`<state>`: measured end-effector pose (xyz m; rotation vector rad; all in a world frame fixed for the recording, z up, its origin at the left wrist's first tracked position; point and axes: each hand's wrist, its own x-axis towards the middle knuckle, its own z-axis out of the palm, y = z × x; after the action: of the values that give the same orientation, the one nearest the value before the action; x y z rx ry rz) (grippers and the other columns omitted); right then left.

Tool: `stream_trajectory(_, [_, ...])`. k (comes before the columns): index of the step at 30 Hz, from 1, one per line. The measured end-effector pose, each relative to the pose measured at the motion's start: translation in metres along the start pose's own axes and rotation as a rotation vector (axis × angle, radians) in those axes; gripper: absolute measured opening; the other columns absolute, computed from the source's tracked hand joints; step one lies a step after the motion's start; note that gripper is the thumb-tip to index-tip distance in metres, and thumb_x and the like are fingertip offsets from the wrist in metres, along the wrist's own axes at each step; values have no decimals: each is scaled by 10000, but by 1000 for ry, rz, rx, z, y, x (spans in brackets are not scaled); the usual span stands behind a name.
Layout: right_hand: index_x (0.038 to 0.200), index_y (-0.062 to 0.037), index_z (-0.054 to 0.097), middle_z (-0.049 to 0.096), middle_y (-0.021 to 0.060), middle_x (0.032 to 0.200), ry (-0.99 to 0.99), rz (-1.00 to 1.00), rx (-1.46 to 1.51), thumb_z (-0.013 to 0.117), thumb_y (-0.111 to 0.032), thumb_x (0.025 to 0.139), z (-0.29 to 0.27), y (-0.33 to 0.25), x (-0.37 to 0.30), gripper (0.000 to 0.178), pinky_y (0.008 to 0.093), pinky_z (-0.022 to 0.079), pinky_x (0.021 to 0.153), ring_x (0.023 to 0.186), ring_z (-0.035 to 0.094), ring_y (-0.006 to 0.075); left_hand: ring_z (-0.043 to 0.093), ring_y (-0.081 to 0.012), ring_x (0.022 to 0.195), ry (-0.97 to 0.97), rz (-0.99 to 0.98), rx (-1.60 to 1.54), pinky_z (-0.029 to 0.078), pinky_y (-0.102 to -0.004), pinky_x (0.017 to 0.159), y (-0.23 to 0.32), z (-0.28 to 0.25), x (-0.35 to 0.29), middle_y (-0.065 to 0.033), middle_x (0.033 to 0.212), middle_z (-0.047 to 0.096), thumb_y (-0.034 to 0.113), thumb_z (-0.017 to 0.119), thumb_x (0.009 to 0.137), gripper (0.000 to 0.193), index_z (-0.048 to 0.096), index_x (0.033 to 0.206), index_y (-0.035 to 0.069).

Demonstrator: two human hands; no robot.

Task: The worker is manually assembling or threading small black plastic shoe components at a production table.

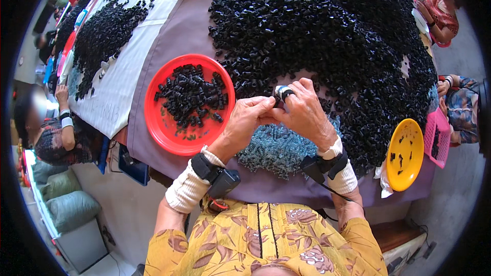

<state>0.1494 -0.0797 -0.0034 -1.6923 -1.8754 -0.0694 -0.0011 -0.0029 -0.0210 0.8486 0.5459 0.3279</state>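
The way I judge it, this goes best with both hands close together over the table edge, so the small black piece (286, 93) stays steady while I work on it and nothing drops into the wrong heap. My left hand (245, 120) is closed to a pinch, thumb and fingertips pressed together right against the piece. My right hand (303, 110) is curled shut around the same piece, which pokes up between its thumb and first finger, with a bit of pale wrapping just beside it. I can't tell whether something thin is being fed into the piece; my fingers cover that spot. Just below my hands, towards my body, lies a heap of small blue-grey springs (279, 148). Beyond and to the right of my hands spreads a huge pile of black pieces (332, 30). To the left of my left hand sits a red plate (162, 122) with more black pieces in it, and well off to the right of my right wrist is a yellow plate (406, 171) with only a few bits.
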Motion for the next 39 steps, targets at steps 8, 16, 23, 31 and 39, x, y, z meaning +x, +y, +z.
stream_trajectory(8, [659, -36, 592, 575, 89, 689, -6, 73, -95, 705, -282, 653, -3, -5, -1, 271, 401, 376, 779, 720, 550, 239, 638, -154, 821, 38, 17, -17, 530, -323, 796, 0, 4, -1, -81, 912, 651, 174, 525, 921, 220, 610, 999, -12])
stream_trajectory(16, [619, -39, 574, 559, 96, 645, 18, 8, -5, 669, -232, 628, 0, -1, 0, 215, 392, 383, 762, 674, 538, 237, 623, -144, 810, -29, -12, -88, 528, -319, 787, 2, 3, -4, -62, 888, 627, 145, 514, 912, 173, 602, 941, -1])
stream_trajectory(23, [580, -41, 557, 541, 89, 615, 23, -1, 20, 679, -226, 627, 1, 3, -2, 226, 372, 389, 743, 636, 525, 228, 622, -146, 790, -22, -37, -62, 538, -325, 758, 1, 2, -1, -64, 846, 621, 236, 507, 933, 258, 608, 911, -1])
stream_trajectory(31, [571, -33, 561, 529, 89, 606, 60, -25, 68, 690, -218, 658, 1, 6, -5, 242, 373, 401, 732, 614, 520, 233, 644, -182, 792, 41, -79, -29, 543, -350, 749, -1, 0, 0, -101, 840, 641, 375, 451, 951, 420, 597, 936, -19])
stream_trajectory(39, [575, -22, 568, 530, 91, 602, 8, -40, 75, 688, -210, 659, 6, 5, -13, 239, 363, 405, 726, 604, 519, 238, 635, -155, 796, -41, -47, 142, 544, -326, 745, -3, 1, -6, -78, 871, 636, 238, 515, 931, 272, 609, 977, -13])
